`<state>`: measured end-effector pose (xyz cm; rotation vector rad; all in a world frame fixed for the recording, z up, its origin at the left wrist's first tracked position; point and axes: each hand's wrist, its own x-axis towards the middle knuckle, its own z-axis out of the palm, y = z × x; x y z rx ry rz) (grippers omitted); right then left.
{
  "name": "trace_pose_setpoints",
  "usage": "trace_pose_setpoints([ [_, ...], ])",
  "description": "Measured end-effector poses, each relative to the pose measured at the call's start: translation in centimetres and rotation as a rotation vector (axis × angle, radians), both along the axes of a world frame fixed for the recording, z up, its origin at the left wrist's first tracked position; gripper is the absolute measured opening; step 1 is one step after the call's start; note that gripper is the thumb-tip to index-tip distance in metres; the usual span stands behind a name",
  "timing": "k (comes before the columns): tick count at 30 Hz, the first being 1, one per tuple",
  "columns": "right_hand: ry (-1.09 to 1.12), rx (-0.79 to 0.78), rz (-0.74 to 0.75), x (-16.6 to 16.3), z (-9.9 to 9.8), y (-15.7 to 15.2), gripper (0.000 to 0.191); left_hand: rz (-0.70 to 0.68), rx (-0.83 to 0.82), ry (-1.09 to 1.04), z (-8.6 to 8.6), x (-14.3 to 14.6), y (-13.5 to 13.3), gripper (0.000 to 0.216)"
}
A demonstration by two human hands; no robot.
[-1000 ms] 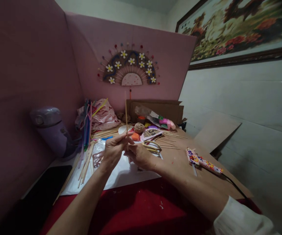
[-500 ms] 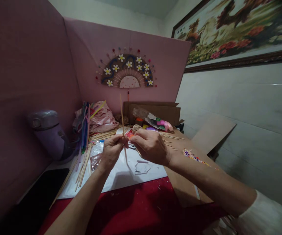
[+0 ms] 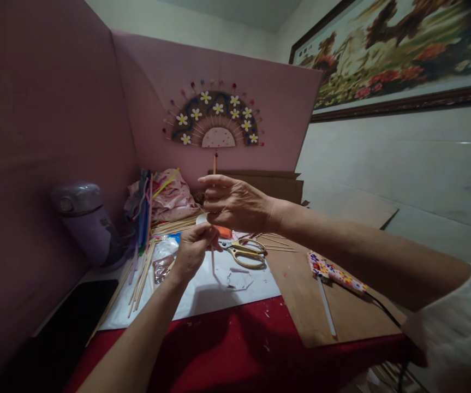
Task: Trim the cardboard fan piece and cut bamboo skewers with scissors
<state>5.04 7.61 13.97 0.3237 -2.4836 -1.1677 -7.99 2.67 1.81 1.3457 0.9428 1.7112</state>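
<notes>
A thin wooden stick stands nearly upright in front of me, pinched low by the fingers of my left hand. Just above, my right hand is curled around the line of the stick's upper part, its index finger reaching left. The right hand covers the top of the stick, so its exact grip there is hidden. Behind and right of my left hand lie scissors with gold handles on a white sheet. An orange piece shows under my right hand.
More wooden sticks and coloured pipe cleaners lie left, beside a purple bottle. A flower-patterned glue gun with a white glue stick rests on cardboard at right. A decorated fan hangs on the pink panel.
My right hand has risen from beside the left hand to above it, covering the stick's upper end. The scissors and glue gun have come into clearer view. My left hand still pinches the stick.
</notes>
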Motion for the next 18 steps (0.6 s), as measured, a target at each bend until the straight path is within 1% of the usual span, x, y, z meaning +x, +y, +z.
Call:
trace_pose_setpoints([
  [4,-0.074,0.009,0.013,-0.4,0.5,0.3,0.032,0.003,-0.002,-0.017,0.0,-0.1,0.0,0.025],
  [8,-0.094,0.02,-0.017,-0.7,0.5,0.6,0.03,0.002,0.003,-0.009,0.0,-0.2,0.1,0.025],
  [13,-0.012,-0.011,-0.055,-0.6,-0.2,0.6,0.034,0.017,0.004,-0.016,-0.2,-0.4,0.3,0.026],
  [18,0.085,-0.072,-0.022,-0.2,-1.1,0.8,0.034,0.029,0.009,-0.019,-0.2,-0.4,0.4,0.027],
])
